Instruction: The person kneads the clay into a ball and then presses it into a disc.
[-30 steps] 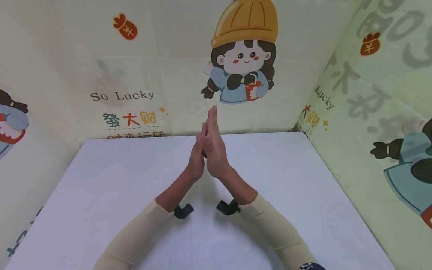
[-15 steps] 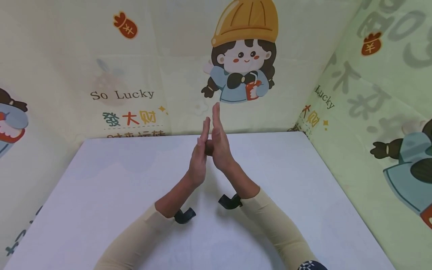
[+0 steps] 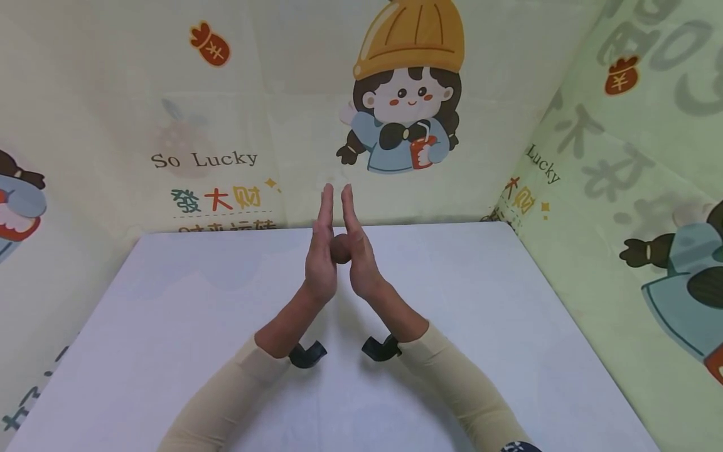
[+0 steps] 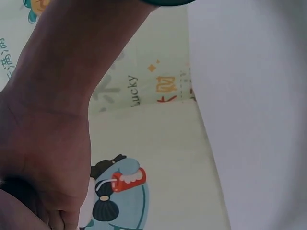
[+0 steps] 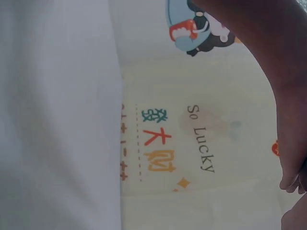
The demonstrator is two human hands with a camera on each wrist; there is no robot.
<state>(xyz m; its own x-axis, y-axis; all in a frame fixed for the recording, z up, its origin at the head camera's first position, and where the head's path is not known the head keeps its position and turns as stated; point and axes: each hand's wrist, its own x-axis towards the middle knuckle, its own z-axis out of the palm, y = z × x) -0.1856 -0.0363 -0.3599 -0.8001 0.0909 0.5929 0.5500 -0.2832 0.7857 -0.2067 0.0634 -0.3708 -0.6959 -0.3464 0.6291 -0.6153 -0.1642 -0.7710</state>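
A small round brown ball (image 3: 341, 249) sits between two facing palms, raised over the white table (image 3: 186, 314). My left hand (image 3: 322, 254) presses it from the left, its fingers straight and pointing away and up. From the other side my right hand (image 3: 361, 260) presses too, fingers just as straight. The fingertips stand level with each other, a narrow gap between them. In the left wrist view the dark ball (image 4: 21, 190) shows partly between the hands at the lower left edge. The right wrist view catches the hands only at its right edge.
Beyond the table rises a cream backdrop (image 3: 305, 113) with cartoon prints and lettering, and a matching printed wall (image 3: 621, 157) stands on the right. Dark curved pieces (image 3: 307, 355) are fixed at both wrists, near the beige sleeves (image 3: 226, 395).
The hands slide against each other: the right reached further forward half a second ago, and now the left has moved forward and the right back. More of the ball shows now.
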